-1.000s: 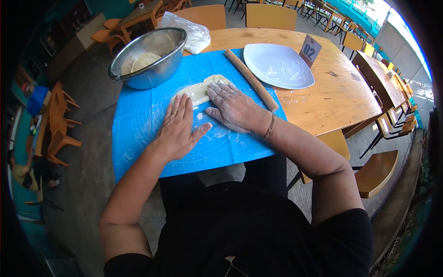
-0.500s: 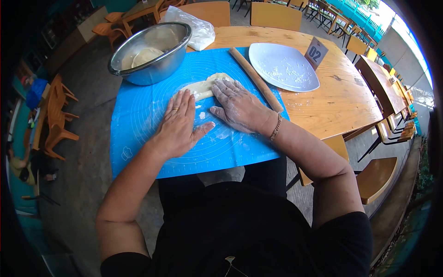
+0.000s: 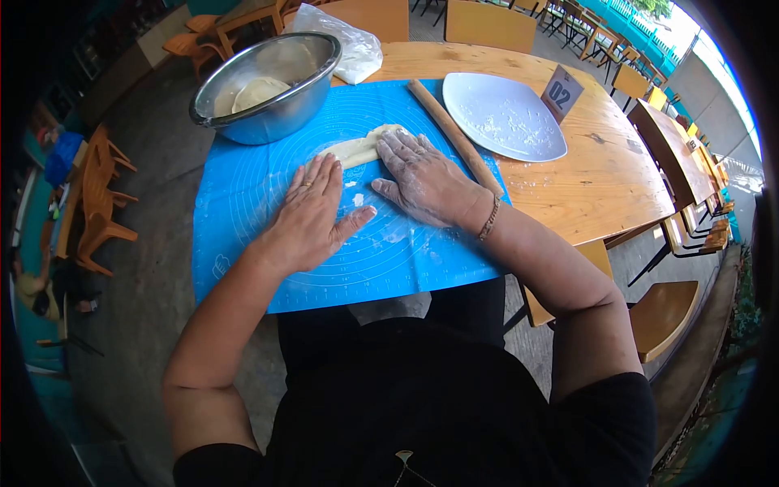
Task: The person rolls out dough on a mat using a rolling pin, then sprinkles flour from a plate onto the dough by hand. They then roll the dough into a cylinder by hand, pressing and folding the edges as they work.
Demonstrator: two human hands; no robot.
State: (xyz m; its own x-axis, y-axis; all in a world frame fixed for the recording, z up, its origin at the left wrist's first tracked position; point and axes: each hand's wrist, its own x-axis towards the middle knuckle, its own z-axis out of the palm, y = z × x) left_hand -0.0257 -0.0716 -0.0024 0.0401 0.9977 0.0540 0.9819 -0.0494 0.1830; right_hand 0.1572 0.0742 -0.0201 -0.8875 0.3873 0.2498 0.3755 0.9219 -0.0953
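Observation:
A pale roll of dough [image 3: 359, 148] lies across the middle of a blue silicone mat [image 3: 260, 243]. My left hand [image 3: 312, 213] rests flat on the mat, fingers together, fingertips touching the dough's left part. My right hand [image 3: 425, 180], dusted with flour, lies flat with its fingers pressing on the dough's right end. Neither hand grips anything. A wooden rolling pin [image 3: 453, 134] lies on the mat's right edge, just beyond my right hand.
A steel bowl [image 3: 268, 85] with more dough stands at the mat's far left corner, a plastic bag [image 3: 345, 45] behind it. A floured white plate [image 3: 503, 115] and a number card "02" [image 3: 561, 93] sit on the wooden table [image 3: 600, 178]. Chairs surround it.
Both hands have slid a little away from me across the mat, and the dough under them has become a narrower, longer roll.

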